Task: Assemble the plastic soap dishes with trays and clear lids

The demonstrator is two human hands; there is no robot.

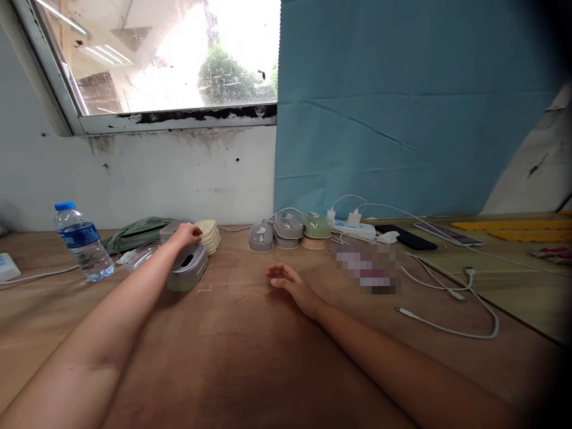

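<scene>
Head view: reaching with left hand (190,233) to cream stack (211,241) on bench (223,357), left of frame centre; cannot tell if pinching. Holding right hand (292,285) empty mid-frame, with fingers (286,270) loosely spread. Likely picking up; next, probably calls for separating one piece.

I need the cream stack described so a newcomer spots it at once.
Find the window, then look straight down to the brown table. The cream stack stands toward the back, beside the left hand. Its pale colour and layered side set it apart from the grey and green boxes.
</scene>
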